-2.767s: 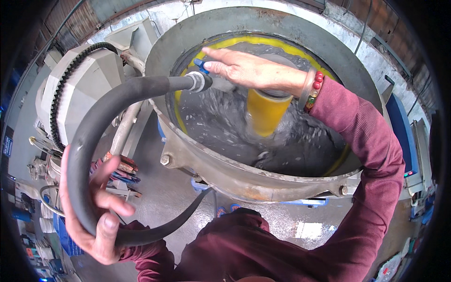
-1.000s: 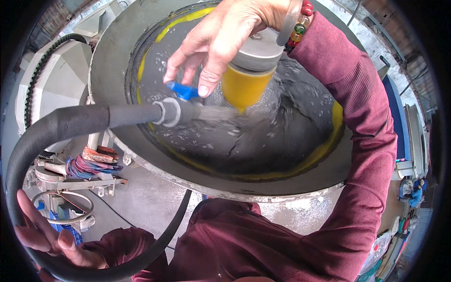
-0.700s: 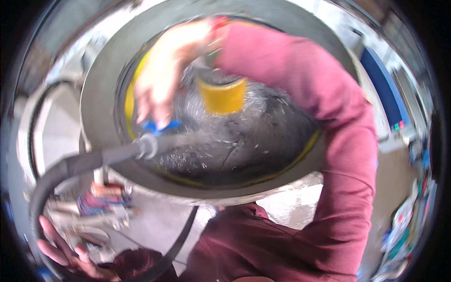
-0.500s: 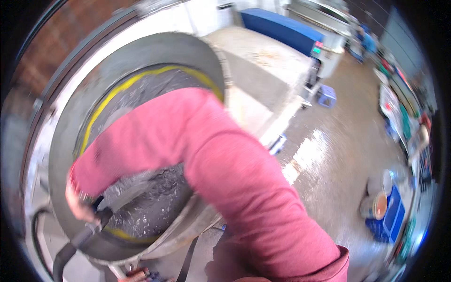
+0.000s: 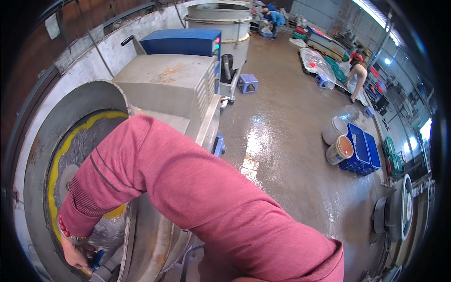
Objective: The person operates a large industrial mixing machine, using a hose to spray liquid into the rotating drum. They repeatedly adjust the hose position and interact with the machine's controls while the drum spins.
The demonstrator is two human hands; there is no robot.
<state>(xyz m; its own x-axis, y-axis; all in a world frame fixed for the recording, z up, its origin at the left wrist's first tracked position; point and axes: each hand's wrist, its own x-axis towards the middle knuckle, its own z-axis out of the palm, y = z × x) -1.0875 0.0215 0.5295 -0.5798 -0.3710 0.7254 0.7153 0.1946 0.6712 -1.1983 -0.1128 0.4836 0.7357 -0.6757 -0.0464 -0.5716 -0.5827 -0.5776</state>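
Observation:
My right arm, in a pink sleeve, reaches from the lower right across the rim of a large round metal tub [image 5: 40, 174]. At its wrist is a bead bracelet. Low at the left, my right hand [image 5: 76, 254] is closed on a grey hose [image 5: 109, 267] beside its blue valve lever [image 5: 98, 259]. Inside the tub, a yellow band [image 5: 55, 160] runs round a dark wet filling [image 5: 94, 131]. A pale round hub [image 5: 69, 175] shows next to my sleeve. Part of the tub is hidden behind my arm. My left hand is out of sight.
Behind the tub stands a metal machine housing [image 5: 159, 80] with a blue cover [image 5: 181, 42]. Pails [image 5: 335, 130] and blue crates [image 5: 361, 150] sit on the wet floor [image 5: 277, 108] to the right. Farther off are a purple stool [image 5: 248, 83] and two bent-over people [image 5: 277, 19].
The view has swung toward the right, bringing more floor and two people in. My right hand, still on the hose, now appears lower in the picture.

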